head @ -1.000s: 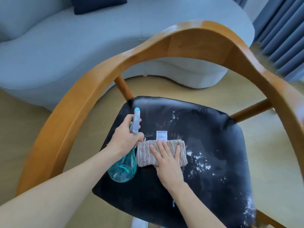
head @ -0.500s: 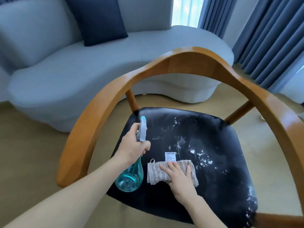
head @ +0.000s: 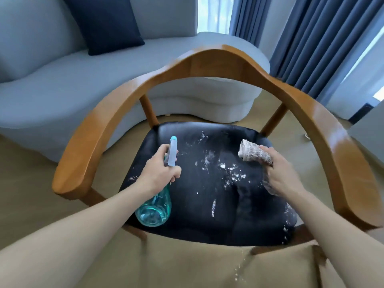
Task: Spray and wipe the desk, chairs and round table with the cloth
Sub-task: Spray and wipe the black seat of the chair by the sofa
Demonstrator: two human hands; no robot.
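My right hand [head: 279, 175] is gripping the bunched cloth [head: 254, 154], lifted clear above the seat [head: 207, 204]; my left hand [head: 160, 173] is clutching the spray bottle [head: 154, 208], nozzle pointing over the cushion; I am judging the chair-wiping step as under way, white flecks remaining mid-seat and along the right edge; the next pass is calling for the cloth pressed flat there; the wooden armrest [head: 340, 163] is curving close on both sides, limiting sideways sweep; room is lying open toward me.
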